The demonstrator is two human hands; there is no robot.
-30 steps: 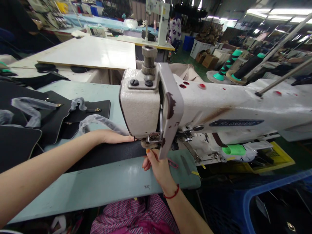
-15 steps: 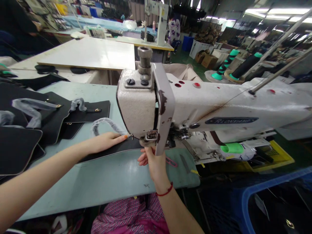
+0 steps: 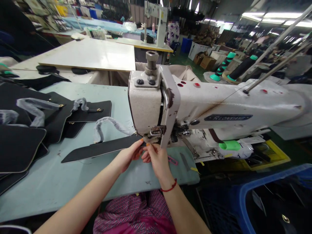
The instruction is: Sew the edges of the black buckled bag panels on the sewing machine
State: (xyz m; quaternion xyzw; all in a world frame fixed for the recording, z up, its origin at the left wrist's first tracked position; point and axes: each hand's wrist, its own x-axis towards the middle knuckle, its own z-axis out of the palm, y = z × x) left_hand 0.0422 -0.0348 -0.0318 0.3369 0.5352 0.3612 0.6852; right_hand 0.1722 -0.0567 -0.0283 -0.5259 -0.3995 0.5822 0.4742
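A long black leather panel [image 3: 97, 149] with a pale edge lies on the light green table [image 3: 60, 182], its right end under the head of a white sewing machine [image 3: 185, 104]. My left hand [image 3: 128, 155] and my right hand [image 3: 156, 157] meet just below the presser foot [image 3: 152, 138]. Both pinch the near edge of the panel at its right end. My right wrist wears a red string bracelet [image 3: 168, 187].
Stacked black leather pieces with gold fittings and wrapped handles [image 3: 36, 113] lie at the left. A blue crate [image 3: 268, 201] stands at the lower right. Thread cones [image 3: 234, 68] rise behind the machine. A white board [image 3: 92, 53] and another sewing machine [image 3: 157, 22] stand further back.
My left hand has left the panel's top and come right to join my right hand at the presser foot. The panel has shifted and turned, its left end now further left.
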